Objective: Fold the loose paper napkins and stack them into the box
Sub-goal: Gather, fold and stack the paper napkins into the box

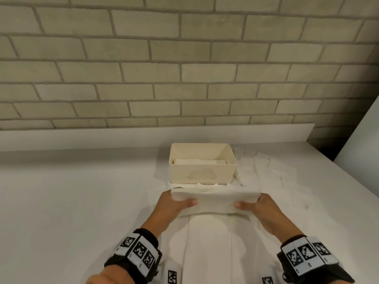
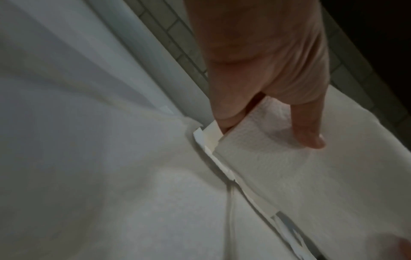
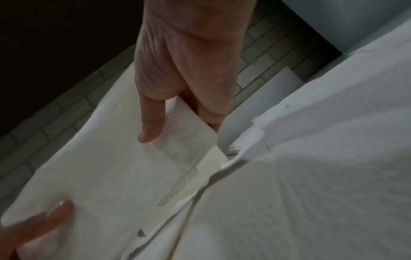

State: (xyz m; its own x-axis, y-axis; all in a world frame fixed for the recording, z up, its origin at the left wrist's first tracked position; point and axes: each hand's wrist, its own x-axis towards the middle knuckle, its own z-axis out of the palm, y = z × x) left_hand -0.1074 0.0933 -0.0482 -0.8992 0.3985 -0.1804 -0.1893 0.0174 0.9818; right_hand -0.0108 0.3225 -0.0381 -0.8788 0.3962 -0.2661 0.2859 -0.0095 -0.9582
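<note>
A folded white paper napkin [image 1: 215, 200] is held level just in front of the cream box [image 1: 202, 171]. My left hand [image 1: 176, 203] pinches its left end [image 2: 278, 149], thumb on top and fingers underneath. My right hand [image 1: 258, 206] pinches the right end [image 3: 177, 137] the same way. The box has a dotted cloud pattern on its front wall and holds folded napkins [image 1: 200, 161] inside. More loose napkins [image 1: 213, 242] lie spread on the table under my hands and wrists.
Several loose napkins [image 1: 270, 171] lie scattered to the right of the box, near the table's right edge [image 1: 352, 173]. A brick wall [image 1: 184, 68] rises behind the white table [image 1: 71, 201], with a low white ledge along its base.
</note>
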